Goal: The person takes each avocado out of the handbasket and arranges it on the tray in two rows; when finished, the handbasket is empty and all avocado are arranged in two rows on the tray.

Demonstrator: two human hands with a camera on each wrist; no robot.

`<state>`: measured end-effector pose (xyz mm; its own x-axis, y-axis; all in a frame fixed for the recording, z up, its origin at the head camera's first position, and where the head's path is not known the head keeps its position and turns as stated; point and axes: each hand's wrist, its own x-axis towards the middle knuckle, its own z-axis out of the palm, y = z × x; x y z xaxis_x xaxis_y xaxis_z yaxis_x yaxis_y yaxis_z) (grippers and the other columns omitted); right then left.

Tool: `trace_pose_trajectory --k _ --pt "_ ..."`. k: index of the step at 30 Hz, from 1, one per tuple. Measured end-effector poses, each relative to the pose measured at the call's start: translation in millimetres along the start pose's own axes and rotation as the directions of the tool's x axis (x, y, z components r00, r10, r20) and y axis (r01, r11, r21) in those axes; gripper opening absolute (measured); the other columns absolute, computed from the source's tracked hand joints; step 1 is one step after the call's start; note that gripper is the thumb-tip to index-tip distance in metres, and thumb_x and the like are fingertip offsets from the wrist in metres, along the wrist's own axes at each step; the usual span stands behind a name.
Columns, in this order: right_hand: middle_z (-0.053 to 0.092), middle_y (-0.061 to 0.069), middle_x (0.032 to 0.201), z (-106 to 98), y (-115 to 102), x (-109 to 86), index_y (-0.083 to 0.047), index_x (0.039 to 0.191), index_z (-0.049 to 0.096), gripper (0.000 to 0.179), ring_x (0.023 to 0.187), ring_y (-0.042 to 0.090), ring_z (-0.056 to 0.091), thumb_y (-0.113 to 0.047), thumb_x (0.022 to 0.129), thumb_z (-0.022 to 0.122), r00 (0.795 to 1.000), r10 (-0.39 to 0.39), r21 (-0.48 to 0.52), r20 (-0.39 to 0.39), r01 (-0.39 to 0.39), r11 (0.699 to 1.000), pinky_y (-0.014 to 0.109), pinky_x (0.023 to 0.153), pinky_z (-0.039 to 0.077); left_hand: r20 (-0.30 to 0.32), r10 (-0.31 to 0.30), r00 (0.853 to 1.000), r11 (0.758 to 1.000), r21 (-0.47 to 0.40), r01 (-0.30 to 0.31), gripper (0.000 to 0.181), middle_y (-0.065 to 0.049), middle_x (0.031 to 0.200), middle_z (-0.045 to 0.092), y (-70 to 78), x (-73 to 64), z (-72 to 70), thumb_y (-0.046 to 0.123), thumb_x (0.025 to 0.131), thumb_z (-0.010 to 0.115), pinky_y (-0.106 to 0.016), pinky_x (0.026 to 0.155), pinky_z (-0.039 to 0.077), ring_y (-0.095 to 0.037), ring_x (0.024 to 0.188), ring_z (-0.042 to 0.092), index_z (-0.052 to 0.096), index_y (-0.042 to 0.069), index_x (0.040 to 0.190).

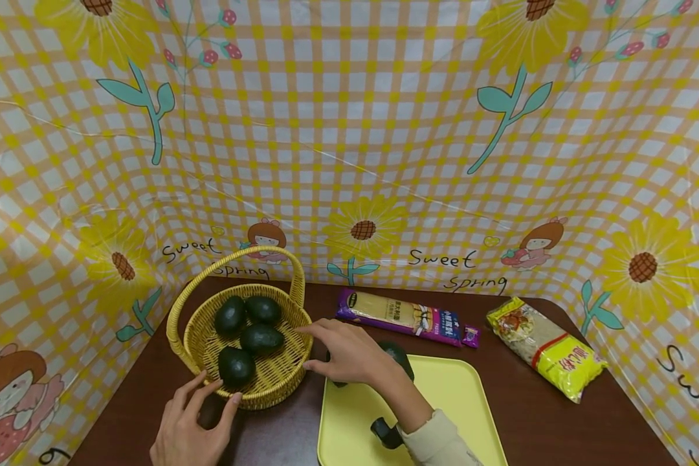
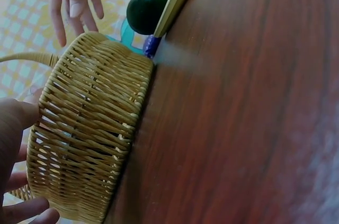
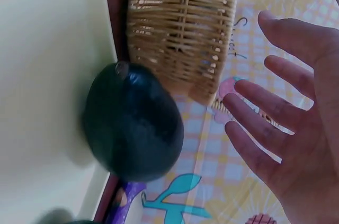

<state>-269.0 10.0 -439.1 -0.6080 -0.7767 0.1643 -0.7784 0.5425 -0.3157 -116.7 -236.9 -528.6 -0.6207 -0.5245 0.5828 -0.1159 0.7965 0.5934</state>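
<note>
A yellow wicker basket (image 1: 274,391) with a raised handle stands at the left of the table, holding several dark green avocados (image 1: 261,339). At its front rim is my left hand (image 1: 189,421), fingers spread and loosely bent, fingertips at the wicker. My right hand (image 1: 349,353) hovers by the basket's right rim, its fingers extended and holding nothing. Beneath that hand, on the pale yellow tray (image 1: 460,395), lies an avocado (image 1: 397,360); another is mostly hidden by the hand. From the right wrist, an avocado (image 3: 135,123) shows at the tray's edge.
Behind the tray lies a purple pasta packet (image 1: 396,315) with a small purple sachet (image 1: 470,336) beside it. A yellow and clear food bag (image 1: 544,349) lies at the right. A checked flowered cloth (image 1: 349,142) surrounds the dark brown table (image 1: 582,430).
</note>
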Motion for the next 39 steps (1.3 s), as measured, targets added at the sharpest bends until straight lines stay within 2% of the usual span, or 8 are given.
trace_pose_trajectory --k 5,9,18,24,29,33,36,39 --pt "0.066 0.005 0.145 3.7 -5.8 9.0 -0.021 0.153 0.062 0.058 0.12 0.023 0.07 -0.041 0.102 0.078 1.0 -0.025 -0.011 0.013 0.026 1.0 0.038 0.086 0.063 0.016 -0.016 1.0 1.0 0.007 0.015 0.039 -0.007 0.127 0.075 0.3 0.2 -0.6 0.037 0.077 0.099 -0.068 0.069 0.057 -0.037 0.101 0.069 0.086 0.015 0.108" --pt "0.065 0.004 0.147 6.7 -9.4 14.6 -0.02 0.153 0.062 0.056 0.124 0.023 0.069 -0.04 0.102 0.077 0.999 -0.041 0.007 0.019 0.041 0.999 0.038 0.091 0.063 0.019 -0.01 1.0 1.0 0.009 0.01 0.039 -0.007 0.127 0.075 0.4 1.2 -0.8 0.037 0.077 0.099 -0.065 0.069 0.058 -0.036 0.101 0.07 0.086 0.015 0.108" --pt "0.064 0.004 0.148 11.4 -14.5 25.9 -0.021 0.153 0.061 0.053 0.113 0.021 0.073 -0.036 0.105 0.075 0.997 -0.054 0.02 0.048 0.053 0.998 0.033 0.085 0.063 0.029 0.013 0.999 1.0 0.007 -0.014 0.04 -0.005 0.129 0.074 2.0 4.6 -1.1 0.038 0.078 0.098 -0.064 0.067 0.059 -0.035 0.101 0.07 0.085 0.015 0.108" --pt "0.064 0.005 0.148 15.8 -17.9 35.3 -0.02 0.154 0.061 0.053 0.111 0.021 0.074 -0.035 0.105 0.075 0.994 -0.078 0.025 0.071 0.077 0.997 0.031 0.085 0.063 0.018 0.023 1.0 1.0 0.009 -0.023 0.04 -0.005 0.128 0.074 -1.0 3.5 0.2 0.037 0.077 0.099 -0.063 0.064 0.059 -0.034 0.099 0.07 0.085 0.015 0.108" --pt "0.063 0.007 0.15 20.6 -21.9 43.9 -0.023 0.155 0.06 0.054 0.111 0.021 0.075 -0.034 0.105 0.075 0.992 -0.083 0.038 0.095 0.079 0.996 0.031 0.086 0.063 0.02 0.012 1.0 1.0 -0.002 -0.012 0.039 -0.006 0.129 0.075 -0.7 2.8 -1.4 0.035 0.077 0.099 -0.065 0.064 0.058 -0.036 0.099 0.07 0.086 0.016 0.108" --pt "0.06 0.007 0.154 25.6 -24.4 49.5 -0.025 0.155 0.059 0.054 0.118 0.02 0.072 -0.034 0.105 0.075 0.989 -0.066 0.052 0.131 0.059 0.997 0.033 0.088 0.064 0.02 0.006 1.0 1.0 -0.001 -0.006 0.04 -0.006 0.128 0.075 0.0 2.3 -1.8 0.036 0.077 0.099 -0.065 0.065 0.059 -0.036 0.099 0.07 0.085 0.015 0.109" --pt "0.06 0.006 0.154 30.3 -25.1 54.3 -0.026 0.155 0.058 0.055 0.125 0.019 0.069 -0.034 0.104 0.076 0.986 -0.063 0.05 0.155 0.055 0.997 0.034 0.093 0.063 0.02 0.004 1.0 1.0 0.007 -0.004 0.041 -0.005 0.129 0.075 -0.4 2.0 -1.7 0.036 0.077 0.099 -0.063 0.064 0.059 -0.035 0.1 0.07 0.085 0.016 0.109" --pt "0.06 0.006 0.153 34.9 -25.4 59.2 -0.025 0.155 0.058 0.055 0.124 0.017 0.069 -0.035 0.104 0.076 0.984 -0.07 0.041 0.165 0.064 0.997 0.033 0.096 0.062 0.02 0.006 1.0 1.0 0.011 -0.006 0.041 -0.004 0.128 0.075 -0.9 1.7 -1.6 0.037 0.077 0.099 -0.061 0.063 0.059 -0.034 0.099 0.07 0.085 0.016 0.109"
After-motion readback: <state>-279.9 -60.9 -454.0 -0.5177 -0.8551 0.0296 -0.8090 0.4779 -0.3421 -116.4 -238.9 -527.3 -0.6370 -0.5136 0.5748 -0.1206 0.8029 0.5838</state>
